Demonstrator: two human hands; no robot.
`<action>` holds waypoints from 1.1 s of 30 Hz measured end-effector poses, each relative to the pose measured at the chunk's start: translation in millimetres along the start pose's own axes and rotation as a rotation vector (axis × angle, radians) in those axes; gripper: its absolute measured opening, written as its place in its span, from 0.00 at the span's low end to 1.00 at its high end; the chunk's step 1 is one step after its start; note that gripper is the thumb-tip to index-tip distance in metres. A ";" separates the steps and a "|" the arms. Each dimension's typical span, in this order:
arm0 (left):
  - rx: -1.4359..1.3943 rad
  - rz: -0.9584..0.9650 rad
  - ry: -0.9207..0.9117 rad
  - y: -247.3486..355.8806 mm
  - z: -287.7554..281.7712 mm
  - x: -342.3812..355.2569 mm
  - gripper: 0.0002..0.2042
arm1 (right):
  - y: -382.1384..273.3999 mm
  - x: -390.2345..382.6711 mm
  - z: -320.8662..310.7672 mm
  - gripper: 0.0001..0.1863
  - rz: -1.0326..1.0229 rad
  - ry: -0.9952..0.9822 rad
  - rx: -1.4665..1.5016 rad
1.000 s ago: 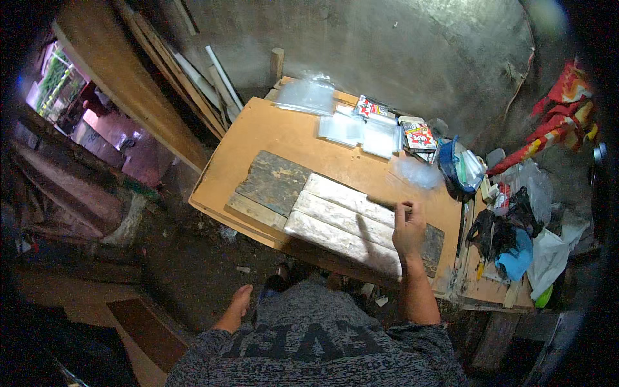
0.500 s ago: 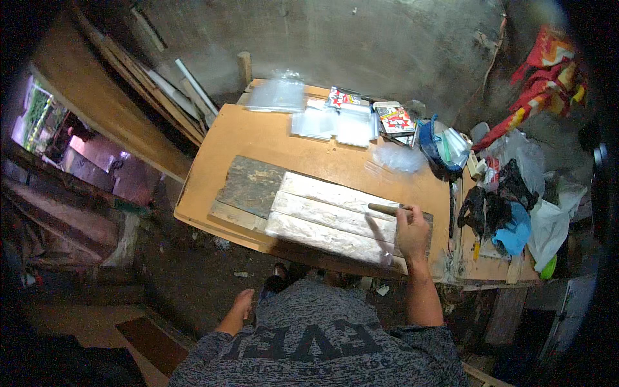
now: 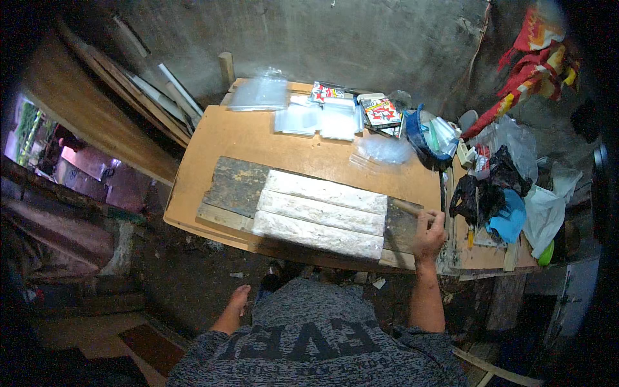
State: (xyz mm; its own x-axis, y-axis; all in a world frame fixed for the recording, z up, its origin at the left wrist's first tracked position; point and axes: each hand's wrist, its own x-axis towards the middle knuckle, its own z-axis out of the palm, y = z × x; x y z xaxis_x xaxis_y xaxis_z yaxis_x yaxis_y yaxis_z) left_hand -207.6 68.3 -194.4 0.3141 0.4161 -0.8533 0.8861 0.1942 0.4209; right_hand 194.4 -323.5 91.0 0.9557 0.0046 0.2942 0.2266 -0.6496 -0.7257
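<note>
since a moment ago, the right hand (image 3: 429,237) and its stick (image 3: 406,206) have moved to the right, off the white strips (image 3: 322,213) and over the right end of the dark board (image 3: 238,187), so all three strips now show uncovered, side by side on the board at the near side of the table (image 3: 309,155), with nothing across their tops. the right fingers are curled in and pinching the near end of the stick, whose other end points far and left, close to the strips' right edge; whether it touches the board i cannot tell. the left hand (image 3: 239,299) hangs near the shirt (image 3: 309,329), apart from the table and with nothing seen in it; whether its fingers are spread or pressed together is too small to tell. as for containers, a blue basket (image 3: 416,142) at the far right holds clear plastic, flat clear bags (image 3: 258,93) lie along the far side, and what the printed box (image 3: 380,111) between them holds is hidden. farther right, a black bag (image 3: 506,174), a blue bag (image 3: 508,216) and a white bag (image 3: 541,213) sit bunched together, their insides out of sight
</note>
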 end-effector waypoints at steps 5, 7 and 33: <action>0.028 -0.043 0.008 1.6 -4.7 -1.4 0.32 | -10.4 4.3 1.6 0.15 -0.221 0.150 -0.182; -0.026 -0.037 0.016 6.6 -3.6 -12.6 0.33 | -33.3 3.3 5.0 0.14 -0.170 0.058 -0.158; -0.195 -0.063 0.073 -22.0 13.8 -31.7 0.29 | -73.7 36.0 117.4 0.15 -0.151 -0.162 0.151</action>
State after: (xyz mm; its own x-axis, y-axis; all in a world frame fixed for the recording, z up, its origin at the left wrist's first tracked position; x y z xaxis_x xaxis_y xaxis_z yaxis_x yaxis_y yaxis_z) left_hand -232.3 38.6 -180.9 0.2279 0.4598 -0.8583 0.8184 0.3871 0.4247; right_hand 234.1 -186.2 82.1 0.9236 0.2226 0.3121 0.3832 -0.5112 -0.7693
